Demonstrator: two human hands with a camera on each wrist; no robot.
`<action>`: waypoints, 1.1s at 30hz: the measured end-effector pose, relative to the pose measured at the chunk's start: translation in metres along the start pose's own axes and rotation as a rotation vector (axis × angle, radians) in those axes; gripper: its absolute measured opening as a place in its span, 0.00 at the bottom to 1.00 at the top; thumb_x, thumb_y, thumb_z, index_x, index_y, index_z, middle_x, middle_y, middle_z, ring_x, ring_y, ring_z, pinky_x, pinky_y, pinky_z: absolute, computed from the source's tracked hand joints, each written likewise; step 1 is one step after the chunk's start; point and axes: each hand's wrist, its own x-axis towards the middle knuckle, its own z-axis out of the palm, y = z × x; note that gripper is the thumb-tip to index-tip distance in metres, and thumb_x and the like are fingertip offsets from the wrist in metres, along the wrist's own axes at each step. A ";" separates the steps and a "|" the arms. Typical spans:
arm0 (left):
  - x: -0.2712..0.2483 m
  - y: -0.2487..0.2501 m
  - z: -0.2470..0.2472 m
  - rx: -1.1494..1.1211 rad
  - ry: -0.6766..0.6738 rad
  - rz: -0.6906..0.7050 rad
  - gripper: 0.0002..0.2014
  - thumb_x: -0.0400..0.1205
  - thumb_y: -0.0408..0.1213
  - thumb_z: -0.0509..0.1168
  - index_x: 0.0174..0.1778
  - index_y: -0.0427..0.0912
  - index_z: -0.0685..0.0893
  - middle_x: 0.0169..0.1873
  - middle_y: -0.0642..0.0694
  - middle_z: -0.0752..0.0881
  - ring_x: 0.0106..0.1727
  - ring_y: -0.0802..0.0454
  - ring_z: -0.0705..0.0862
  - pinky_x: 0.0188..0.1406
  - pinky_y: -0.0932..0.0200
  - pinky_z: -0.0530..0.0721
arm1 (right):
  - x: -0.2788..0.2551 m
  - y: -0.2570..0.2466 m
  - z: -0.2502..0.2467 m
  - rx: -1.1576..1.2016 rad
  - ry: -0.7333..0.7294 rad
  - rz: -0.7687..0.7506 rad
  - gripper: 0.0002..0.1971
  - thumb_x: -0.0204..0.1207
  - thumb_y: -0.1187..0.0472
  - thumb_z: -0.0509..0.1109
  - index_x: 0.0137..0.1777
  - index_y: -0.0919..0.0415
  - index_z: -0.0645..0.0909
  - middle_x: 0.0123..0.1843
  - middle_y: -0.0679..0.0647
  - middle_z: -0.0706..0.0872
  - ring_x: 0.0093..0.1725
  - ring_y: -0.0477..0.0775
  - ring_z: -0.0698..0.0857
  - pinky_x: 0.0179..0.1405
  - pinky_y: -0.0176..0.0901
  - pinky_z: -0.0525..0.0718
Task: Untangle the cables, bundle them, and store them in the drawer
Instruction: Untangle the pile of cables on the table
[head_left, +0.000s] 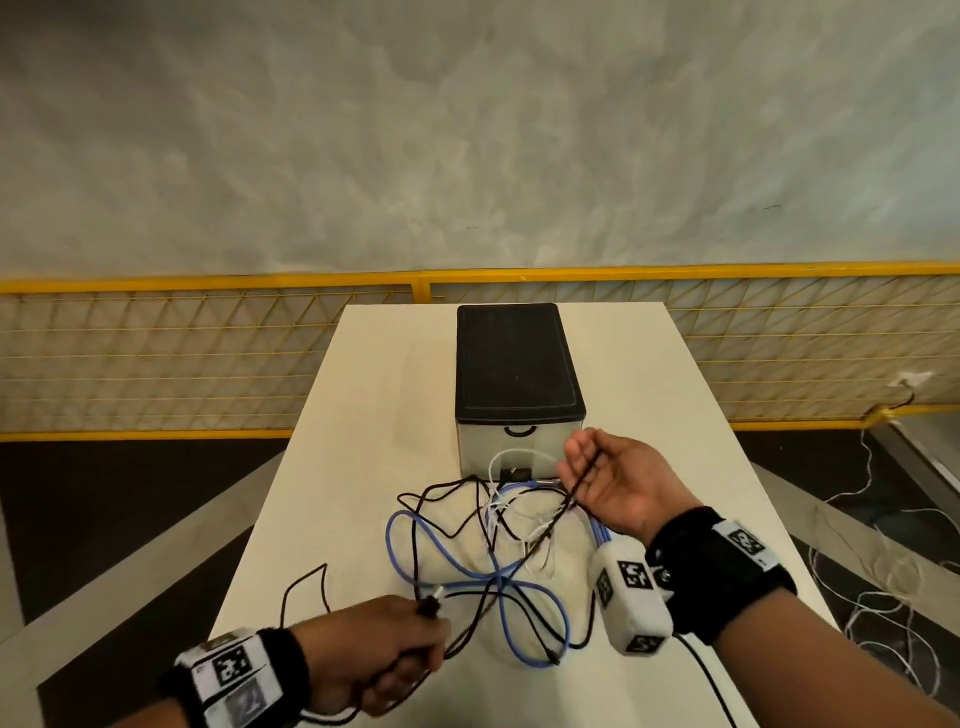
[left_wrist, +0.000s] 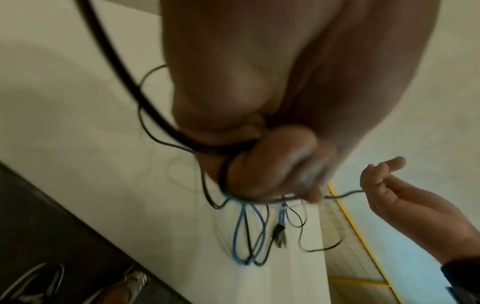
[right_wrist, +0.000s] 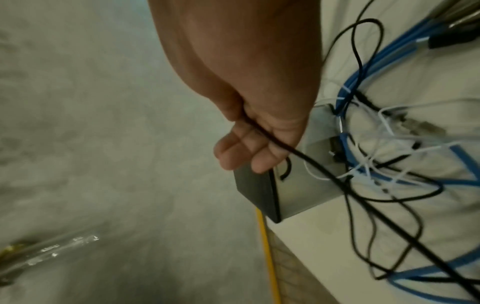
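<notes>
Untangling step, black cable (head_left: 545, 535) first: left hand (head_left: 374, 654) at near left of table (head_left: 363, 415), fingers curled tight on black strands near a plug; right hand (head_left: 618, 488) raised at right, just in front of drawer unit (head_left: 519, 395), fingers loosely bent with the black strand running taut across the palm, firm pinch not confirmable. Best to keep left grip fixed as anchor and feed slowly through right, watching where black crosses blue cable (head_left: 483, 577) and thin white cable (head_left: 514, 499) in mid-table knot, since hard pulling probably cinches it. Drawer front closed; bundling and storing not yet begun.
</notes>
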 end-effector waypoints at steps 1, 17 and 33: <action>-0.002 -0.001 -0.002 -0.010 0.059 -0.013 0.14 0.86 0.47 0.62 0.36 0.46 0.77 0.23 0.49 0.64 0.20 0.55 0.59 0.18 0.65 0.54 | -0.002 0.001 0.000 -0.026 -0.010 0.007 0.15 0.88 0.57 0.55 0.44 0.58 0.80 0.29 0.52 0.88 0.27 0.50 0.89 0.35 0.43 0.89; 0.051 0.087 0.040 -0.007 0.328 0.636 0.08 0.75 0.20 0.73 0.45 0.33 0.82 0.34 0.48 0.85 0.37 0.57 0.85 0.36 0.66 0.84 | -0.030 0.038 0.025 -0.370 -0.361 0.108 0.18 0.86 0.50 0.55 0.62 0.61 0.80 0.46 0.59 0.84 0.41 0.55 0.82 0.43 0.50 0.80; 0.024 0.043 0.019 0.267 0.063 0.262 0.14 0.88 0.43 0.60 0.46 0.42 0.88 0.39 0.45 0.89 0.27 0.55 0.83 0.35 0.57 0.84 | 0.032 0.063 -0.031 -2.148 -0.151 -0.450 0.12 0.79 0.60 0.61 0.55 0.54 0.86 0.58 0.54 0.87 0.60 0.59 0.84 0.55 0.48 0.82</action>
